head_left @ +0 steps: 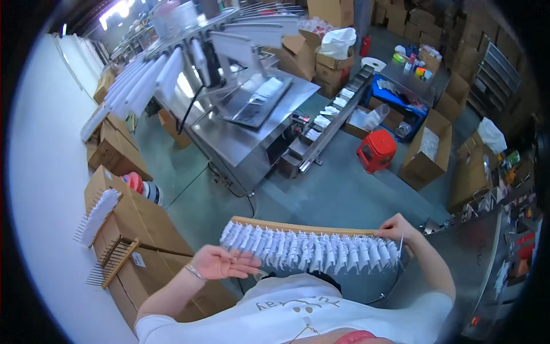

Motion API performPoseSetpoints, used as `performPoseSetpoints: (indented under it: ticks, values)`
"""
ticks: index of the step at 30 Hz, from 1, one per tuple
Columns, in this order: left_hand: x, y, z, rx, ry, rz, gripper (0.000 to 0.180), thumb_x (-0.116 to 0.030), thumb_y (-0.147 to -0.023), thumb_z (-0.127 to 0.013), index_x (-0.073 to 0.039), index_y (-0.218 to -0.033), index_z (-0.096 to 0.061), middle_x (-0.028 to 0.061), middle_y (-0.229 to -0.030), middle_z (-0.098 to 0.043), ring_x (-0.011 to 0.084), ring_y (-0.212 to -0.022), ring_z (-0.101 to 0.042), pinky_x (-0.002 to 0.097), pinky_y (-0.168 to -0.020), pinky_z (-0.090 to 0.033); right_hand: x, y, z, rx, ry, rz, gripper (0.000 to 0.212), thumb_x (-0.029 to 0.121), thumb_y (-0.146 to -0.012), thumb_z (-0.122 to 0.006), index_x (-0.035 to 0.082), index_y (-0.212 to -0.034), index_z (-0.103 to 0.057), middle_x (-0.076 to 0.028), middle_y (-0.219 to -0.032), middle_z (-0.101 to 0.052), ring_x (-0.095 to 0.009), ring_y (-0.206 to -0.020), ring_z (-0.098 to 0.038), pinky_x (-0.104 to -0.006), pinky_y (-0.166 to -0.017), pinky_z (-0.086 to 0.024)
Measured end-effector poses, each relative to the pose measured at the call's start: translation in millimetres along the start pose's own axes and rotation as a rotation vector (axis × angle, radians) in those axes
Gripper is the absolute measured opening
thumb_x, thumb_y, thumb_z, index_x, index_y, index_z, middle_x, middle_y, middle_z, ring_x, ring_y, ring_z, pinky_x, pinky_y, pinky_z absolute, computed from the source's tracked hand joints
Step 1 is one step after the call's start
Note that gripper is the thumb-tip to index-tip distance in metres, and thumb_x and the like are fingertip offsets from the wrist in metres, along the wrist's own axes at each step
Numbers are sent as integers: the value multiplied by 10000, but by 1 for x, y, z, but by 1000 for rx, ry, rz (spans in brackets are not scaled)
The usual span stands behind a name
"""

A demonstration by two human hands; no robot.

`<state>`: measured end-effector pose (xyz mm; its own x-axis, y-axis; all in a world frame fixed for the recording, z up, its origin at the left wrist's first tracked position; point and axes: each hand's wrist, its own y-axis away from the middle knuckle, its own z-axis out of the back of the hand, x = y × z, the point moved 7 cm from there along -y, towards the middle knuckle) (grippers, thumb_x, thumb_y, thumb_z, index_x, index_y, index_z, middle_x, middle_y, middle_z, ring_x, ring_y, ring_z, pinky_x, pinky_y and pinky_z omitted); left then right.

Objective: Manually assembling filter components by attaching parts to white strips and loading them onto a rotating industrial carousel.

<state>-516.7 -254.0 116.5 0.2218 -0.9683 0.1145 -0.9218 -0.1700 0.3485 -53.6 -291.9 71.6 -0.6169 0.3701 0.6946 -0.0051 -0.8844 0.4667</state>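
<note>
A long wooden bar (303, 227) is held across in front of my body. Dense rows of small white strip-like pieces (312, 250) hang along it; their exact kind is too small to tell. My right hand (397, 228) is closed around the bar's right end, thumb on the wood. At the left end, my left hand (225, 262) is open with its fingers stretched out, beside the lower edge of the white pieces. Whether its fingertips touch them cannot be made out.
Left, a pin rack (121, 262) and a filled rack (103, 218) rest by a cardboard box (146, 229). Ahead stand a steel machine (232, 135) and a conveyor (338, 114) carrying white packets. A red stool (377, 150) is beyond; a metal table (458, 258) is right.
</note>
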Motion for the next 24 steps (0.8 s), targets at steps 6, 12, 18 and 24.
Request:
performPoseSetpoints:
  ticks: [6, 12, 18, 24]
  values:
    - [60, -109, -15, 69, -51, -141, 539, -51, -774, -400, 124, -1283, -375, 308, -1336, -380, 446, -1242, -385, 503, -1038, -332, -34, -2, 127, 19, 191, -57, 347, 352, -691, -768, 16, -756, -712, -30, -609, -622, -89, -564, -524, -254, -532, -428]
    - [47, -176, -76, 219, -136, -247, 529, -2, -779, -374, 116, -1294, -355, 306, -1297, -428, 432, -1200, -444, 487, -1016, -373, -16, -16, 289, -526, 60, 275, 257, 260, -853, -629, 23, -765, -678, -17, -671, -633, -65, -605, -549, -230, -547, -424]
    - [-33, -203, -97, 276, -185, -482, 554, 20, -763, -365, 118, -1307, -334, 315, -1277, -442, 454, -1166, -467, 495, -983, -416, -11, -34, 352, -917, -235, 246, 522, 490, -929, -457, 35, -729, -615, -24, -657, -591, -94, -559, -531, -218, -544, -404]
    - [-120, -217, -118, 340, -171, -615, 599, 14, -759, -351, 124, -1341, -264, 328, -1274, -436, 450, -1140, -488, 489, -973, -420, 64, -143, 299, -455, -571, 75, 745, 688, -869, -285, 25, -767, -610, -73, -660, -611, -164, -589, -613, -264, -500, -470]
